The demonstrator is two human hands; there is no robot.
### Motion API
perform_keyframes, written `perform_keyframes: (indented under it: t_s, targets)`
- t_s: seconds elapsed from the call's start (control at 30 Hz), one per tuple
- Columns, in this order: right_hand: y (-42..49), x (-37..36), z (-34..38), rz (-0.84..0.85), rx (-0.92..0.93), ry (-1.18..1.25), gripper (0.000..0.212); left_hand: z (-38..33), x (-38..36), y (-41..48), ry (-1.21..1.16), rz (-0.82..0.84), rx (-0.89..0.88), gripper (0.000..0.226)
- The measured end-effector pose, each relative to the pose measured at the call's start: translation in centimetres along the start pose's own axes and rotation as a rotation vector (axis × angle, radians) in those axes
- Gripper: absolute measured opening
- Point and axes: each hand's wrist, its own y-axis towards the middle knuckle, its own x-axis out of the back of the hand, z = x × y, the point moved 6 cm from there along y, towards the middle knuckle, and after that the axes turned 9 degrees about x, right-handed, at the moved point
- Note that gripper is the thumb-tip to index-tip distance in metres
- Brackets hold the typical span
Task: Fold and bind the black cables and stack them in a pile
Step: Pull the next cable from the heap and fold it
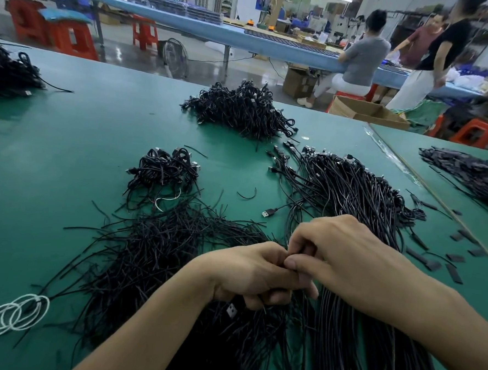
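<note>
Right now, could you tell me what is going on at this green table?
A person's left hand and right hand meet over the green table, fingers curled, pinching a black cable that shows just below the left hand. The binding itself is hidden. Loose cables lie under and beyond the right hand, and thin black ties spread at the left. A small bundled pile and a larger bundled pile sit farther back.
</note>
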Motion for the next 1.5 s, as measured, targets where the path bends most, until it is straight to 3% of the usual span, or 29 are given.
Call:
perform_keyframes:
  t_s: [0.2,0.5,0.73,0.9,1.03,1.17,1.27,1.43,1.5]
  targets:
    - [0.2,-0.5,0.4,0.152,-0.030,-0.047,0.012,0.0,-0.2,0.2,0.036,-0.025,-0.005,0.022]
    - [0.5,-0.3,1.0,0.093,-0.101,-0.086,0.014,0.1,0.8,0.6,0.017,-0.208,0.001,0.037]
    - [0.4,0.5,1.0,-0.188,-0.078,-0.048,0.012,-1.0,1.3,0.8,-0.268,-0.317,-0.154,0.034]
    - [-0.2,1.3,0.0,-0.467,-0.095,0.079,0.010,-2.8,1.4,0.2,-0.581,-0.219,-0.332,0.010]
    - [-0.8,0.5,-1.0,-0.655,-0.181,0.346,0.015,-3.0,1.6,-0.1,-0.700,-0.272,-0.450,0.020]
    - [-0.8,-1.6,-1.7,-0.710,-0.290,1.015,0.019,-3.0,1.9,-0.2,-0.620,-0.396,-0.547,0.029]
    - [-0.7,-2.2,-1.6,-0.653,-0.345,1.371,0.008,-3.0,2.8,-0.7,-0.428,-0.587,-0.605,0.034]
    - [-0.4,-1.8,-1.3,-0.544,-0.324,1.497,0.008,-3.1,4.4,-2.7,-0.100,-0.925,-0.640,0.019]
    - [-0.3,-1.7,-1.1,-0.532,-0.307,1.477,0.009,-3.2,4.8,-3.4,0.036,-1.044,-0.618,0.025]
